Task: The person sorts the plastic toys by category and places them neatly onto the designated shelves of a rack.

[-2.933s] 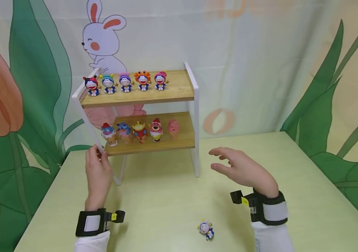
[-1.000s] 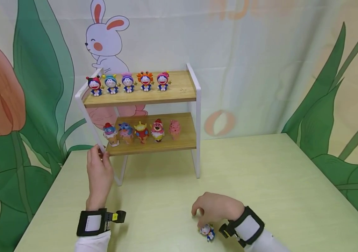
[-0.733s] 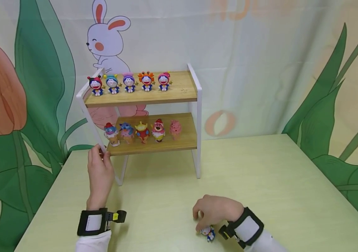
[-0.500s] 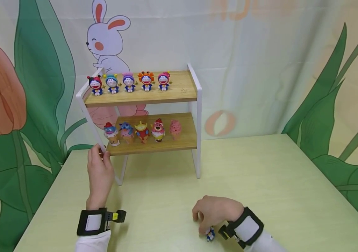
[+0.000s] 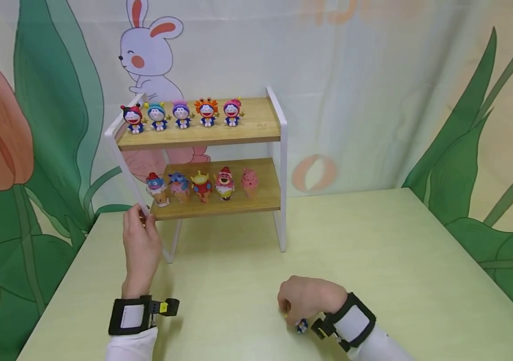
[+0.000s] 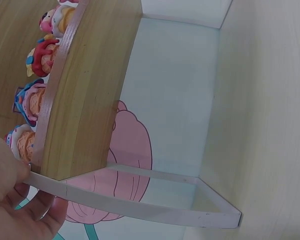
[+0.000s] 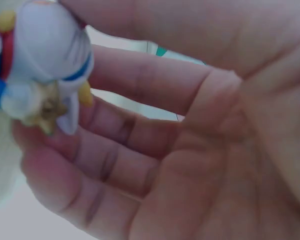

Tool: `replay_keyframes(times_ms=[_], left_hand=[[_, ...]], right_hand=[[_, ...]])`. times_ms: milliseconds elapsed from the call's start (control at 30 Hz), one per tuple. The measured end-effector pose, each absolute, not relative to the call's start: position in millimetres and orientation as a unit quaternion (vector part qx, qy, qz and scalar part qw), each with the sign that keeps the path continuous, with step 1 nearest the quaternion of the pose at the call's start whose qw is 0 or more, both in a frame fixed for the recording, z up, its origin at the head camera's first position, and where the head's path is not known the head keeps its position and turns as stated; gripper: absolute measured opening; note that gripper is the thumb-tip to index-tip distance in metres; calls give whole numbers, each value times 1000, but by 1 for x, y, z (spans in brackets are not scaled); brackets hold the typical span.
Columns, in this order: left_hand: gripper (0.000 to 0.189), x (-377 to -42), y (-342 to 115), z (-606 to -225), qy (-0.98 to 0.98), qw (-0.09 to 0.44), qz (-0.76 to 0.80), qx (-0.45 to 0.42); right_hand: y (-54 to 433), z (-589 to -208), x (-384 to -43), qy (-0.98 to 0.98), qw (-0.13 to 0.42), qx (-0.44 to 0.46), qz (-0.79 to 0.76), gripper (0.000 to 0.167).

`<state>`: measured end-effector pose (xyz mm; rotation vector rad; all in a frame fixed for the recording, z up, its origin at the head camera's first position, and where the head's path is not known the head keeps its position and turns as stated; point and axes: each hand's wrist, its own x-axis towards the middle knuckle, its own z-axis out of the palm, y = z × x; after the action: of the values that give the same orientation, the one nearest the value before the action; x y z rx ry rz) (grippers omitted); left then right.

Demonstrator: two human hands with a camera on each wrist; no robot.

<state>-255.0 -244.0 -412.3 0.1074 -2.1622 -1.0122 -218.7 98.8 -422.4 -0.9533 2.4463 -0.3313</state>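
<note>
My left hand grips the white metal frame of a two-tier wooden shelf at its front left upright, just by the lower board. In the left wrist view its thumb and fingers lie on both sides of that frame. Low over the front of the table, my right hand pinches a small blue-and-white cat figurine. The right wrist view shows the figurine's round white face, red collar and gold star between thumb and fingers. From the head view only its blue lower body shows; the hand hides the rest.
Several cat figurines in coloured hats stand in a row on the upper board. Below them, several ice-cream-cone character figurines line the lower board. The pale green table meets a printed curtain behind the shelf.
My right hand has come down and left from beside the shelf to the figurine lying on the table, and now has it between thumb and fingers. The left hand keeps its grip on the shelf.
</note>
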Motion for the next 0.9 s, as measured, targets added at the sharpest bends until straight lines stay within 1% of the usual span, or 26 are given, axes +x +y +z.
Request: replay_keyframes(times_ms=[200,500,800,900], left_hand=[[31,-256,-245,-410,-840,372,-394,39],[33,-256,-246,-410,-839,364,-402,48],[32,-256,-246,-412,-839,360,-405,51],[31,-257,-245,-413,-839,361,-405,50]], right_hand=[[100,-418,-220,897,237,-348,-132,13],[101,-415,-222,898,217,-352,-150,20],[98,-414,-222,894,201,-366,-164,16],[100,-411,-225,890,180,-384,-167,16]])
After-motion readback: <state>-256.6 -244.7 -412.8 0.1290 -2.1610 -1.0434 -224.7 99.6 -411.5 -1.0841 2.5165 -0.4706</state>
